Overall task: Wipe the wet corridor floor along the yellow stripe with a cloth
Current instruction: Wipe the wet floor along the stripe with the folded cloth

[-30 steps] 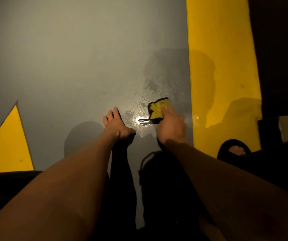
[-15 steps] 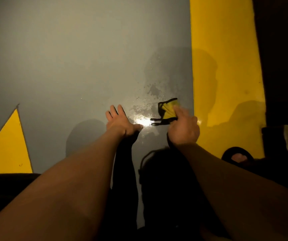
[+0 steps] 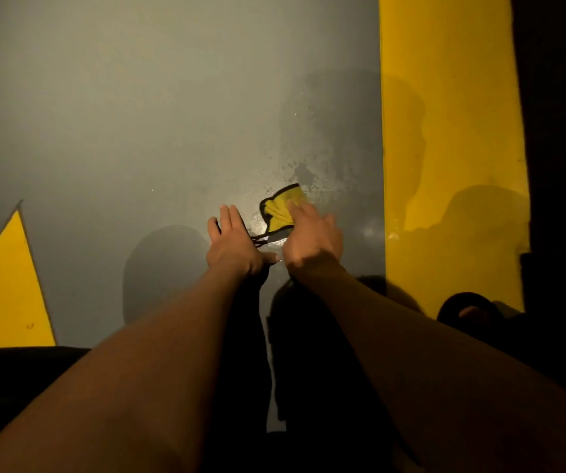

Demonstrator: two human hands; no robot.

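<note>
A small yellow cloth (image 3: 280, 208) with a dark hem lies on the grey floor (image 3: 138, 114), a short way left of the wide yellow stripe (image 3: 445, 131). My right hand (image 3: 312, 238) presses flat on the cloth with straight fingers, covering its near right part. My left hand (image 3: 232, 244) rests flat on the floor just left of the cloth, fingers spread. A wet patch (image 3: 329, 138) with droplets and a bright glare spreads around and beyond the cloth up to the stripe's edge.
A yellow triangle marking (image 3: 5, 288) lies at the left. My foot in a dark sandal (image 3: 469, 310) stands on the stripe's near end at the right. A dark wall or edge (image 3: 561, 114) borders the stripe on the right. My dark clothing fills the bottom.
My right hand has slid the cloth a little to the left, away from the stripe and closer to my left hand. My left hand stays planted on the floor.
</note>
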